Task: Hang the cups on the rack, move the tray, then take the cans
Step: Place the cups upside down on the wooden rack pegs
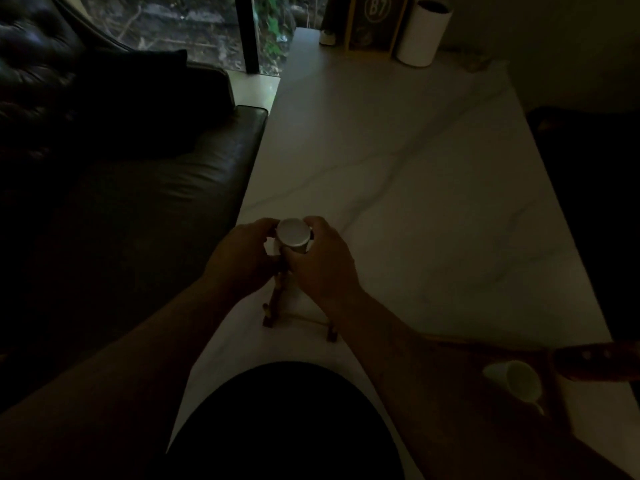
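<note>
Hanging step: small white upturned cup is gripped by left hand and right hand over brown wooden rack; hooking its handle is judged next.

Both hands around cup

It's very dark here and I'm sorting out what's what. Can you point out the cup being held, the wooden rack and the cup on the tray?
Held cup (293,233): head view, its upturned flat base.
Wooden rack (277,299): head view, its left post.
Cup on the tray (519,381): head view, its open inside.
</note>
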Available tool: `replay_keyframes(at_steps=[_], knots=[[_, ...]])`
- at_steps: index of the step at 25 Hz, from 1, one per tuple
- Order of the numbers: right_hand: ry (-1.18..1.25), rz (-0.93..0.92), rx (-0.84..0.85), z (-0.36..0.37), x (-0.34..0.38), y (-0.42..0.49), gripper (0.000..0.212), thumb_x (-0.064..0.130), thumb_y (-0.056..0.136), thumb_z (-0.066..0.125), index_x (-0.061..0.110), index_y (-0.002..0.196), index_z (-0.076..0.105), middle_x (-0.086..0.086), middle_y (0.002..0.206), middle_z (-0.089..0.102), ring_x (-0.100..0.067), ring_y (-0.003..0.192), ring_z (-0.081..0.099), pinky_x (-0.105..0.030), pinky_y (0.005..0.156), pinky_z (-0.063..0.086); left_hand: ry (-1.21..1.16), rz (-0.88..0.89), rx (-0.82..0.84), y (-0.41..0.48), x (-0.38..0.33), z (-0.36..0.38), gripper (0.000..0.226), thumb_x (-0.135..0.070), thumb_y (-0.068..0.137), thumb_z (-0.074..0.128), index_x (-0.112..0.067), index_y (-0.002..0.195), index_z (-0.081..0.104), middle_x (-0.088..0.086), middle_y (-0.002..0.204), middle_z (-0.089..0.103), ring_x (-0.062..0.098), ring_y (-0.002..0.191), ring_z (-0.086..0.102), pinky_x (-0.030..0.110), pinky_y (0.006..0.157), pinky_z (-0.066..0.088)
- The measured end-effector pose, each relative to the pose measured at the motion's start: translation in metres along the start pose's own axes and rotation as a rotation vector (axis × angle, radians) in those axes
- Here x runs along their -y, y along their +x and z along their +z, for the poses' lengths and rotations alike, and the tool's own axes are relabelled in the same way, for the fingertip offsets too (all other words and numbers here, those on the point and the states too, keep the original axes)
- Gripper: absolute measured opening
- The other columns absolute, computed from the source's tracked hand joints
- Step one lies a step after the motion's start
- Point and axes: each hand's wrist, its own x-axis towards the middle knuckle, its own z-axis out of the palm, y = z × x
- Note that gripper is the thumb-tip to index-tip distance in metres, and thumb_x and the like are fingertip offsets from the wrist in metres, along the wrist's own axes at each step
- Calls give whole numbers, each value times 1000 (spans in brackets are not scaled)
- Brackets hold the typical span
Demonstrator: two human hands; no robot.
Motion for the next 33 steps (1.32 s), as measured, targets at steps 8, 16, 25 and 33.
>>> replay_keyframes(at_steps=[8,16,25,33], knots=[[15,44,99,5,3,6,62,53,91,67,17,137,50,-8,131,65,-29,119,63,-49,104,53,-88,-100,160,8,17,10,67,-25,78,84,-20,138,56,4,130,68,18,108,65,34,85,55],[74,75,138,1,5,0,65,47,92,69,10,141,49,-14,135,63,-32,124,61,-49,107,50,-160,-202,301,15,27,11,66,-23,86,78,-23,145,49,6,142,60,17,106,64,38,92,55],[-305,-291,-24,-46,-42,-67,70,55,93,58,18,151,42,-12,149,52,-35,134,51,-51,106,49,402,207,72,-62,-46,2,82,-65,85,43,-24,155,36,11,164,33,34,150,31,51,121,28],[-669,-9,-27,-154,-182,-150,98,78,84,45,34,163,8,-7,174,13,-38,160,4,-60,128,11,454,350,263,-119,-155,107,93,-68,81,57,-31,159,23,5,169,19,31,154,20,49,124,14]])
